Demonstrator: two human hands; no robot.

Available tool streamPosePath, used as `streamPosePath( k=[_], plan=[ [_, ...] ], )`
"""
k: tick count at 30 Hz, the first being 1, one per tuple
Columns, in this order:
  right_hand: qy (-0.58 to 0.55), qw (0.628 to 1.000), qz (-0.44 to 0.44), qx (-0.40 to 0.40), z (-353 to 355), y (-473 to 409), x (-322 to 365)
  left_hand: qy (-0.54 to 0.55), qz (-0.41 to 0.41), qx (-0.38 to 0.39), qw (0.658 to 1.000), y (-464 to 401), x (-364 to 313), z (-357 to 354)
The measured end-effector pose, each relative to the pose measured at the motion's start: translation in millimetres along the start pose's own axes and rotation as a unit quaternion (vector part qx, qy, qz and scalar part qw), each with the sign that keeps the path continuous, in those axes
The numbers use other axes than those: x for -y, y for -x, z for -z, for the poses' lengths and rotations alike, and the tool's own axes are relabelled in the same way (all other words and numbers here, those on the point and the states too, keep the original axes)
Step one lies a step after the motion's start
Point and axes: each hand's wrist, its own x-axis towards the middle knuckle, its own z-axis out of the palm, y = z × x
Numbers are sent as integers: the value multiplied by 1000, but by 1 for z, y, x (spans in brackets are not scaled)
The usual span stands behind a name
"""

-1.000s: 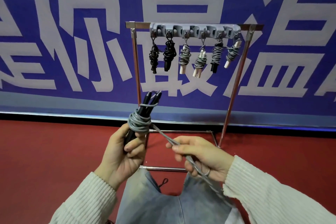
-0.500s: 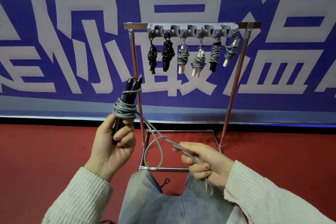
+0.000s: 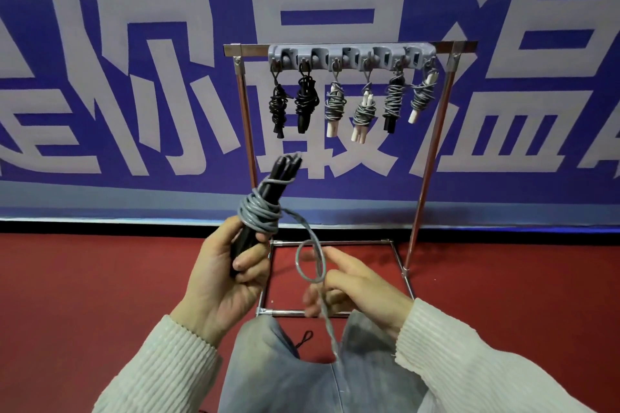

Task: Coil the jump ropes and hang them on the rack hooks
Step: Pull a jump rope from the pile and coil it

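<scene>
- Handles, black and paired, sit clamped in the left hand, tilted up toward the rack; grey cord is bunched around them just above the fingers.
- Right hand is blurred; the cord's free length loops in front of it and trails down to the lap, but whether the fingers pinch it I cannot tell.
- To my eye, wrapping is part done: each turn should lie snug beside the last, under steady tension.
- Six bundles already hang from the hooks; I'd leave a tail loop for hanging.
</scene>
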Motion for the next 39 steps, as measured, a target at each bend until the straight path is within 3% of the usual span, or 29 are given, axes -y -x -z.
streamPosePath(
  k=[7,11,16,19,24,28,31,35,39],
  plan=[
    [-143,965,179,-127,-19,-7,-7,-50,-18,-49,997,1,6,-22],
    [-118,943,200,-238,-18,-10,1,-38,-16,-64,997,1,9,-16],
    [-151,931,204,-263,-16,-14,4,-31,-9,-42,999,-2,12,-9],
    [-153,944,210,-202,-13,-11,0,-15,-21,-49,998,-2,10,-12],
    [-128,979,158,29,-7,3,0,61,-44,-33,997,-5,1,-6],
    [-112,977,142,110,7,14,0,90,-76,-56,991,-5,-14,-2],
    [-205,961,133,132,19,18,-8,108,-110,-93,984,-8,-30,-2],
    [-320,938,134,3,17,17,-22,121,-119,-108,979,-14,-45,2],
    [-541,819,129,-143,30,11,-23,102,-97,-95,985,-15,-39,-3]
  ],
)
